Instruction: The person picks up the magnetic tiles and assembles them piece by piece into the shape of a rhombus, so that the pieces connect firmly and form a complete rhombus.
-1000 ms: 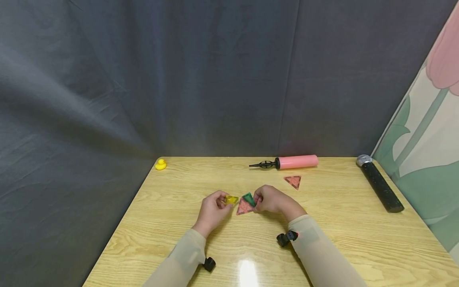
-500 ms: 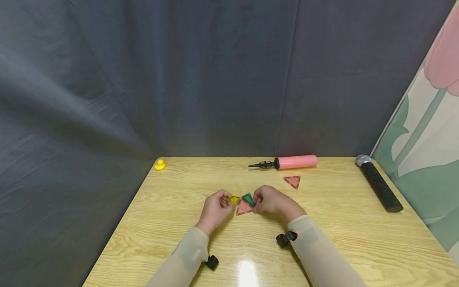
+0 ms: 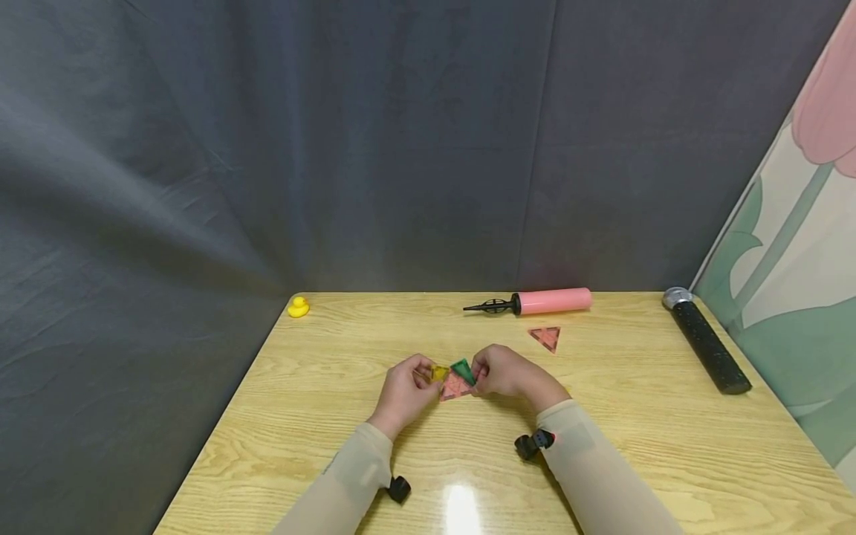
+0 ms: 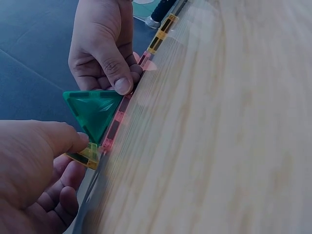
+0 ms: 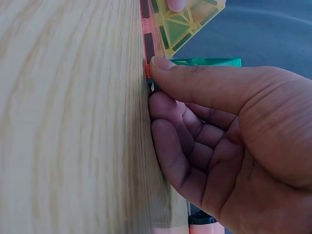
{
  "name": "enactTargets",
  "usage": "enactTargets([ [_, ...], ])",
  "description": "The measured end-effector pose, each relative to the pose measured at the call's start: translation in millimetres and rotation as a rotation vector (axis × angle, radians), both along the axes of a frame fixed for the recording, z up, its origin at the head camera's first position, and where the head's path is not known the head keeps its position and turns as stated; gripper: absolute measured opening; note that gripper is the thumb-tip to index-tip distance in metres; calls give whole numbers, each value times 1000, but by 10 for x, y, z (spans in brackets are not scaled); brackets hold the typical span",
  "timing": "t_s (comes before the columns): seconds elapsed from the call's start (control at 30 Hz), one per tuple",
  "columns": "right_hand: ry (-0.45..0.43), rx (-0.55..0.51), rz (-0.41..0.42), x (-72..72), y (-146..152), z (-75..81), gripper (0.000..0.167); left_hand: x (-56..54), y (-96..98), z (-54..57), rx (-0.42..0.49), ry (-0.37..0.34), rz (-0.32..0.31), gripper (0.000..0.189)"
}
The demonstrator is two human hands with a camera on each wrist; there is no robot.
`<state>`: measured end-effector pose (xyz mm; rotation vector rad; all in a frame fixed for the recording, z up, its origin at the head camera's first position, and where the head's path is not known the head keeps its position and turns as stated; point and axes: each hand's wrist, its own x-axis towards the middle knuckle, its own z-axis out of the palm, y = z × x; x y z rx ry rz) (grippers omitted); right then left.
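Note:
In the head view a pink triangular magnetic tile (image 3: 455,387) lies on the wooden table between both hands. My left hand (image 3: 401,392) pinches a yellow triangular magnetic tile (image 4: 84,157) between thumb and fingers, raised along the pink tile's left side. A green triangular magnetic tile (image 4: 96,111) stands up from the pink one's edge at the right. The right hand (image 3: 506,370) grips the green tile at its lower corner, its thumb (image 5: 195,87) right where green and pink meet. Yellow and green lean apart, with a gap between their upper parts.
Another pink triangular tile (image 3: 548,339) lies farther back. Behind it is a pink hand pump (image 3: 555,301) with a black nozzle. A yellow rubber duck (image 3: 298,307) sits at the back left, a black microphone (image 3: 709,345) at the right. Another yellow tile (image 4: 163,33) is beyond the right hand.
My left hand has moved slightly right, bringing the yellow tile up against the pink tile's left side. The right hand and green tile have stayed almost still.

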<state>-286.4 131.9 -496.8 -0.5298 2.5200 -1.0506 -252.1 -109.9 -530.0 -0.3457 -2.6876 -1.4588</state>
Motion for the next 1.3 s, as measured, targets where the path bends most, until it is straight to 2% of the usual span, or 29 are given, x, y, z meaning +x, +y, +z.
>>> enactTargets([
  [0.37,3,-16,16,18,7,47,14,-2,19,-23,-14,-18,-21,29],
  [0.63,52,-13,42,-1,-9,37,15,7,36,-24,-48,42,-41,34],
  [0.97,108,10,48,-17,-43,17,17,15,41,-37,-57,48,-43,34],
  [1.3,88,0,31,-11,-55,19,17,6,65,-44,-79,73,-42,34],
])
